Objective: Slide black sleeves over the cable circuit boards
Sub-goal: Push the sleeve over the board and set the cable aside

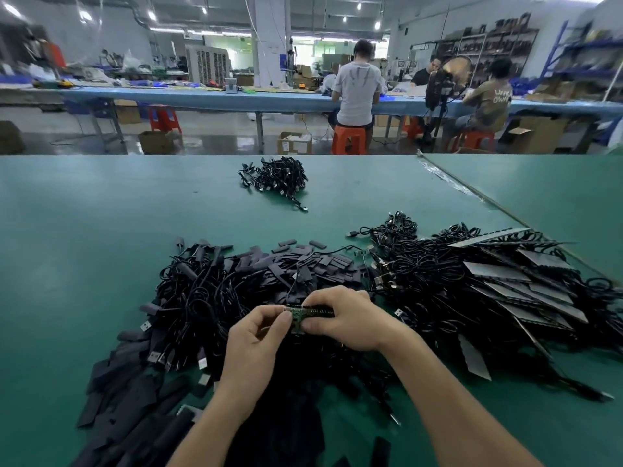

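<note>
Black flat sleeve [323,312] pinched in my right fingers [325,298], small green circuit board [296,317] pinched in my left fingers [274,316]; if tilted, its corners could snag.

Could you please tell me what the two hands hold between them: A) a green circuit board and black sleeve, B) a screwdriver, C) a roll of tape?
A: the left hand and right hand pinch a green circuit board, with a black sleeve at its right end.
</note>
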The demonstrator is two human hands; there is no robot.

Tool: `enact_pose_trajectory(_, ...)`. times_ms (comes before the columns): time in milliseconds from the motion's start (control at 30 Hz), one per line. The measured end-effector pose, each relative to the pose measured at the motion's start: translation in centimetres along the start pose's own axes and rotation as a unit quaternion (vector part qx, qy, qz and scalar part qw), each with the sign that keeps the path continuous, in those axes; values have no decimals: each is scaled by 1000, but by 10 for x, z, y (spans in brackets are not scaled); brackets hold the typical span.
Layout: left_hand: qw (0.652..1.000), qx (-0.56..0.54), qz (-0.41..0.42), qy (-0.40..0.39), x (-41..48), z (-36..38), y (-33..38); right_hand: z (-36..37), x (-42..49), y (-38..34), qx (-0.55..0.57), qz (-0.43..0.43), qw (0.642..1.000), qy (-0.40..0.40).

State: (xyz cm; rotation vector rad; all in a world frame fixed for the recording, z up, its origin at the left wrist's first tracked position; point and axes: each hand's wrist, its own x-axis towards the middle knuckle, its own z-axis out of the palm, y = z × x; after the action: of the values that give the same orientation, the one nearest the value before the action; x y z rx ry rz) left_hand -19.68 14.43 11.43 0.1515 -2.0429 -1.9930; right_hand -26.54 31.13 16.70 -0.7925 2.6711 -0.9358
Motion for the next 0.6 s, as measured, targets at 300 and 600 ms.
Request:
enact_pose_trajectory(300,995,-83,-20,-47,3,-5,-11,7,11,-2,-8,13,1000,3)
enact_pose_trajectory(600,986,-148,-52,-50,6,-2,-7,6,11,4,138,-9,989,-61)
